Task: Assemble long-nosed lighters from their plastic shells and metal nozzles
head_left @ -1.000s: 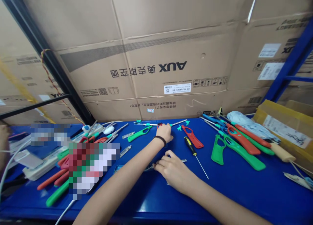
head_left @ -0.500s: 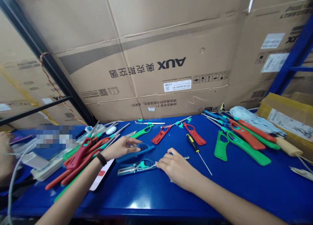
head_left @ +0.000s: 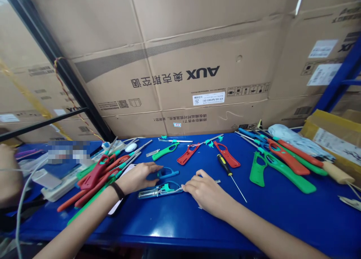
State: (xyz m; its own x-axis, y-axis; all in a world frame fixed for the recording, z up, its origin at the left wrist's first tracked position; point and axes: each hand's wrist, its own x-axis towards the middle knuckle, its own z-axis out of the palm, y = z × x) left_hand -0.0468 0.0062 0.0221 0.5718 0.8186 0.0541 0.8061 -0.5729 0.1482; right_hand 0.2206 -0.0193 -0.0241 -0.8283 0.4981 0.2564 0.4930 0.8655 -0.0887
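On the blue table, an opened blue gas lighter (head_left: pixel 166 190) lies with its clear fuel tank, green trigger and a wire exposed. My right hand (head_left: pixel 204 191) is closed around its front end, and a bit of metal tube (head_left: pixel 217 181) shows past the knuckles. Just behind it, my left hand (head_left: pixel 139 178) pinches the other blue casing half (head_left: pixel 169 172) by the handle; the palm hides part of it. Beyond my hands lie a green casing half (head_left: pixel 166 151), a red casing half (head_left: pixel 188 153) and another red casing half (head_left: pixel 227 154).
A yellow-black screwdriver (head_left: pixel 225 165) lies right of my right hand. Several lighters (head_left: pixel 97 172) are piled at left beside a power strip (head_left: pixel 58 189) and a phone (head_left: pixel 115 206). More lighters (head_left: pixel 290 172) lie at right. Cardboard (head_left: pixel 180 44) stands behind; another person's arm (head_left: pixel 9 176) is at far left.
The blue casing half in my left hand has come down flatter toward the table, beside the opened lighter. My right hand stays at the lighter's front end. The view has shifted slightly.
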